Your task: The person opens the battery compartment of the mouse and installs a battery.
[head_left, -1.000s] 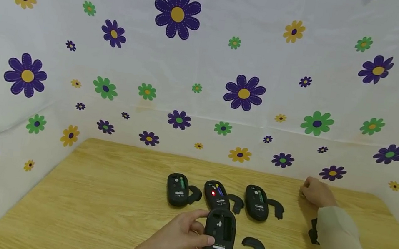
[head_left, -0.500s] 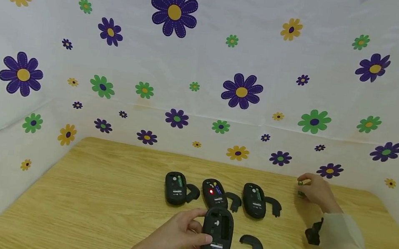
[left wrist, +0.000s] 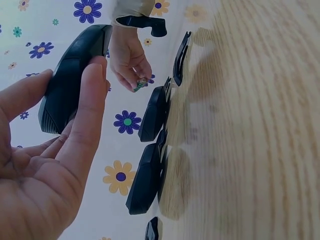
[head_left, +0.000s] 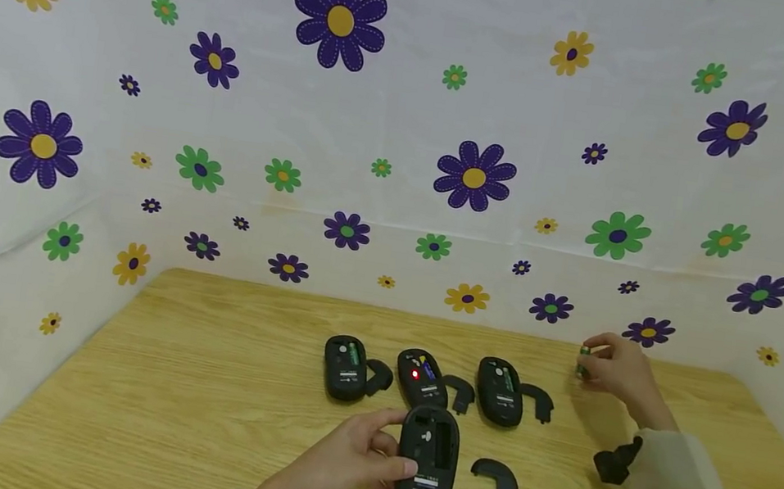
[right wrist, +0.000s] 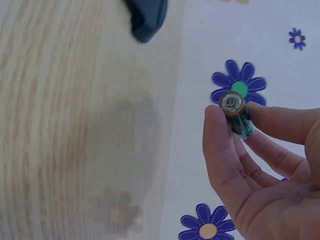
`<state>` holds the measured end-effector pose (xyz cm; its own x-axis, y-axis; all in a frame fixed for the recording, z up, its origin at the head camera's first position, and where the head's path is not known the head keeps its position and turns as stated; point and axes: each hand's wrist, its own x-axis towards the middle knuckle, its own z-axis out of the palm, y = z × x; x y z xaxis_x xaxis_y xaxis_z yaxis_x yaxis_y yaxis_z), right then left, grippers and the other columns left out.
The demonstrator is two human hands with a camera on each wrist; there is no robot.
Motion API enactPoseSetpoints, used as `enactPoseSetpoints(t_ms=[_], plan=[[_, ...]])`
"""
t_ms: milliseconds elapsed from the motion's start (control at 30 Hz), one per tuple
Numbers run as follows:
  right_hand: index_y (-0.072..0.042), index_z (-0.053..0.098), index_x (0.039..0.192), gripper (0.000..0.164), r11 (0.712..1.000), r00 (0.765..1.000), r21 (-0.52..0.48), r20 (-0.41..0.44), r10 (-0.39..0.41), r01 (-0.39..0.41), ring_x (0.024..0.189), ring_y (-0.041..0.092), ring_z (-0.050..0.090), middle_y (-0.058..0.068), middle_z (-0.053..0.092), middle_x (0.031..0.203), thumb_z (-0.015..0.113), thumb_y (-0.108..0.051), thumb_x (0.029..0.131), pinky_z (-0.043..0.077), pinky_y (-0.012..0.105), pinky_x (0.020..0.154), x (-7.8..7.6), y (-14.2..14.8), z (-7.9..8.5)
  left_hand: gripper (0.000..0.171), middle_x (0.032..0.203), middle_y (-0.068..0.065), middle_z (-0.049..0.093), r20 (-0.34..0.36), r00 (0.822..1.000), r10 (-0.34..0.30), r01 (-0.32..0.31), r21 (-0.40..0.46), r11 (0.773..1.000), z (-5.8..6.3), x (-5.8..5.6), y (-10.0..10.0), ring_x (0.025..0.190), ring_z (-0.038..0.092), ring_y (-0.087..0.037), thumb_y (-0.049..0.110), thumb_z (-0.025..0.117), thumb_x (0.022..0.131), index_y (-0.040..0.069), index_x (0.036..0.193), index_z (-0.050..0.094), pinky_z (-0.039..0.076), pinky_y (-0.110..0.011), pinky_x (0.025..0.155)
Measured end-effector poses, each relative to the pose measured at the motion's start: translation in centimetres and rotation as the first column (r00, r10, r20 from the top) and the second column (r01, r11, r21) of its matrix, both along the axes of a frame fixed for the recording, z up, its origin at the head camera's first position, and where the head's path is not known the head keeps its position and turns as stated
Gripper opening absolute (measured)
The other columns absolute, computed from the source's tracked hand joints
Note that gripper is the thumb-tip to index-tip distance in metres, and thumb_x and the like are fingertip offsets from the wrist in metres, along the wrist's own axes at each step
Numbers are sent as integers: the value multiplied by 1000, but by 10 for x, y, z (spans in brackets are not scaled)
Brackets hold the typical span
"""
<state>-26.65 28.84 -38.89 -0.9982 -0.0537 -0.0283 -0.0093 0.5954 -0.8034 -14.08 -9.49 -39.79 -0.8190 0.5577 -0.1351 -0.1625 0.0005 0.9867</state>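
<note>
My left hand point(head_left: 352, 458) grips a black computer mouse point(head_left: 424, 480), underside up, thumb across its lower face. The battery slot in that mouse lies bare and dark. In the left wrist view the mouse point(left wrist: 75, 75) is seen edge-on between thumb and fingers, raised off the table. At the back right my right hand point(head_left: 616, 372) pinches a small green battery point(head_left: 582, 362) between thumb and fingers. One round metal end of the battery point(right wrist: 232, 102) faces the camera in the right wrist view. A curved black battery cover point(head_left: 500, 482) lies right of the held mouse.
Three more upturned mice stand in a row: left point(head_left: 346, 369), middle point(head_left: 422, 376) with a red light lit, and right point(head_left: 500, 391), batteries inside. Each has a cover point(head_left: 459, 394) beside it. A flowered cloth point(head_left: 380, 111) walls the wooden table point(head_left: 195, 384).
My right hand has lifted slightly and shifted a little left, and the battery in its fingers has come into sight. The left hand holds the mouse nearly still.
</note>
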Motion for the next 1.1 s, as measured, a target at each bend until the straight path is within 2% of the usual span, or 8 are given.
enactPoseSetpoints(t_ms=[233,400,500,700,1100], plan=[[19,45,132,37,998,995,-64,-91,-27,22,79,26,72,28,56,107,56,-3,103,63,37,69,10,-13,10,56,97,-17,73,0,1000,-9,9,24,1000,0,1,0,85,73,-25,3,67,96,-5,147,44,63,-32,65],[17,45,133,38,993,993,-113,-111,-37,25,80,17,71,27,57,108,57,-3,103,63,34,70,17,-21,14,56,97,-17,73,-5,1000,-11,11,24,1000,0,0,0,84,73,-24,3,67,96,-5,146,45,63,-32,65],[16,45,131,36,987,993,-160,-115,-33,15,79,12,70,23,59,105,57,-4,103,63,31,69,23,-26,15,55,97,-17,73,-8,1000,-15,15,34,999,0,0,-1,84,73,-23,2,67,96,-6,146,45,63,-32,64],[15,45,131,34,972,990,-233,-138,-18,-15,79,13,70,11,62,98,55,-4,104,63,32,70,34,-37,20,54,98,-18,73,-7,1000,-20,20,44,999,-1,0,-1,85,73,-24,2,66,97,-5,146,46,63,-31,65],[13,51,123,28,948,981,-307,-193,23,-83,75,14,69,8,62,93,60,-1,101,64,33,67,54,-58,27,54,97,-17,73,-14,1000,-6,7,28,1000,-1,1,0,82,72,-23,2,67,96,-5,146,45,63,-31,63]])
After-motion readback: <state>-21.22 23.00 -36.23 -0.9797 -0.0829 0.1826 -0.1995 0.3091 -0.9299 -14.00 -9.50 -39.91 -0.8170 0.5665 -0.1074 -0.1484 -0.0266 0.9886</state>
